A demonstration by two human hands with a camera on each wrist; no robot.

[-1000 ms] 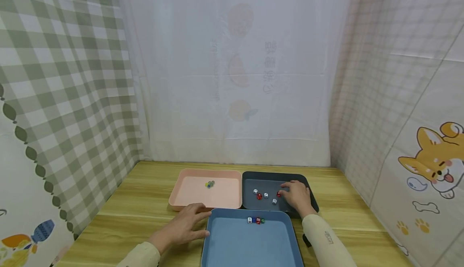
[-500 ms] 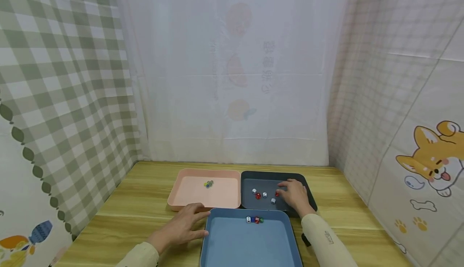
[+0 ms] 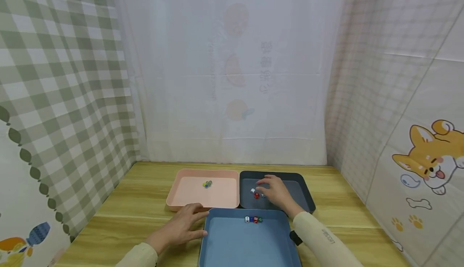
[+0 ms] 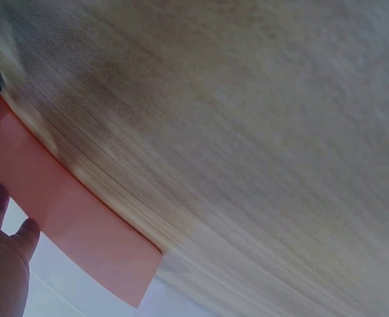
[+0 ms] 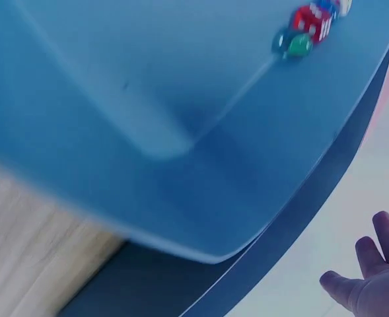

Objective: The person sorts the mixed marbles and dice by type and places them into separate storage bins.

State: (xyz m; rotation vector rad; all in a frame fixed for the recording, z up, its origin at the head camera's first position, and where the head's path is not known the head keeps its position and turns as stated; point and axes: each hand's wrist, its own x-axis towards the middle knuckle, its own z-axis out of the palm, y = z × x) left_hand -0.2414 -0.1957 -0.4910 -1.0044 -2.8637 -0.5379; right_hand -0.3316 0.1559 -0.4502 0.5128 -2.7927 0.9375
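Observation:
My right hand (image 3: 276,191) is over the dark grey tray (image 3: 302,192), its fingers apart above a red die (image 3: 256,195) and a white die (image 3: 252,191). Another white die (image 3: 263,195) shows just below the fingertips. No die is visible between the spread fingers in the right wrist view, and the hand hides part of the tray floor. Fingertips of my left hand (image 3: 179,227) are right at the left rim of the blue tray (image 3: 250,245). Along that tray's far side sits a short row of small pieces, including a white die (image 3: 247,219) and a red die (image 3: 255,220).
A pink tray (image 3: 192,198) stands at the back left, holding a small cluster of glassy beads (image 3: 207,184). All three trays sit close together on the wooden table (image 3: 119,218). Cloth hangs at the back and both sides.
My right hand has moved left across the dark tray, away from where it hovered by a second red die; that spot is now behind the hand. My left hand stays in place.

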